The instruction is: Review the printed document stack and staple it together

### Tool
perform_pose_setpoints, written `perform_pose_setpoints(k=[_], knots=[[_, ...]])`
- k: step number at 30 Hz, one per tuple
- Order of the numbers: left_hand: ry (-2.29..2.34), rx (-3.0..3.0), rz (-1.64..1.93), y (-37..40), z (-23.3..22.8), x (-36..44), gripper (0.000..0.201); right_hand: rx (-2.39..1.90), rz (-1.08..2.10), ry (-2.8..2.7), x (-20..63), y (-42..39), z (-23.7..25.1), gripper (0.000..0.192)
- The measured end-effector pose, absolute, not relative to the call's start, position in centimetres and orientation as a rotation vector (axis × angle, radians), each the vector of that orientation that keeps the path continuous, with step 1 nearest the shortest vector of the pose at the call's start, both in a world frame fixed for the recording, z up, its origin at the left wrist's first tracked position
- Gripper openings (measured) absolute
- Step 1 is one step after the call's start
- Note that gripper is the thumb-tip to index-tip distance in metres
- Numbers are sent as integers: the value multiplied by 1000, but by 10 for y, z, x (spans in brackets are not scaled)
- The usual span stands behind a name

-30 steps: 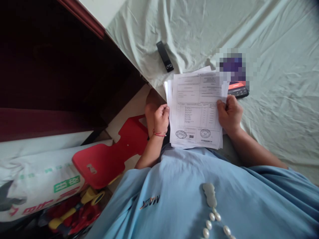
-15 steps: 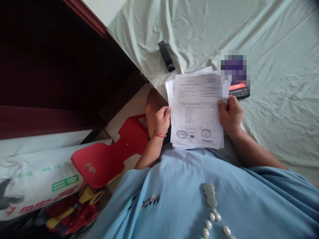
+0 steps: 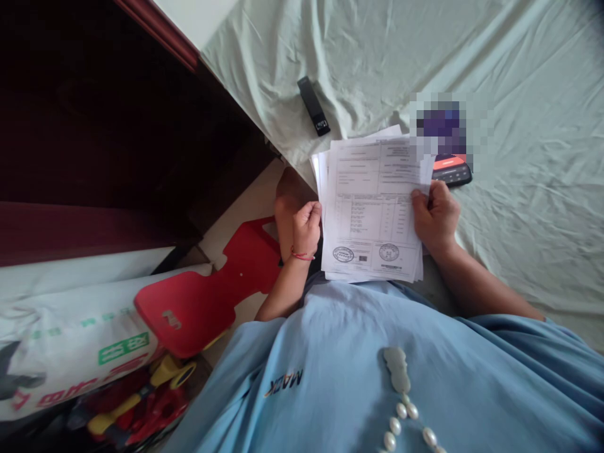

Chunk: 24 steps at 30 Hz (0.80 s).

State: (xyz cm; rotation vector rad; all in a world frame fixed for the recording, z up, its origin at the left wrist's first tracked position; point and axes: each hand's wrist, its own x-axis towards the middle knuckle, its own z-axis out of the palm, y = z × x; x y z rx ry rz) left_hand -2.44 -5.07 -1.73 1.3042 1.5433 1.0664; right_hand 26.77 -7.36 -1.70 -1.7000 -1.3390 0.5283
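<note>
A loose stack of printed papers is held in front of my blue shirt, its sheets slightly fanned at the edges. The top sheet shows a table of text and two oval stamps near its lower edge. My left hand, with a red string bracelet at the wrist, is closed on the stack's left edge. On the right edge, my right hand grips the papers with its thumb on top. Just beyond that hand lies a phone, its upper part blurred out by pixelation.
A black oblong device lies on the pale green sheet beyond the papers. To the left are dark wooden furniture, a red plastic seat, a white printed sack and a red-and-yellow toy.
</note>
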Motion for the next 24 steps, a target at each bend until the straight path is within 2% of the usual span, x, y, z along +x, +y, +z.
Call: perform_pose_setpoints(k=[14,24], knots=[[1547,1321,1067,-52,-21,-24,58,-1729,554,-1347,267,-75,-17,21],[1569,1263,1084,-49,-25,-25,48,-1695,559,-1356,266,-76,-8,18]])
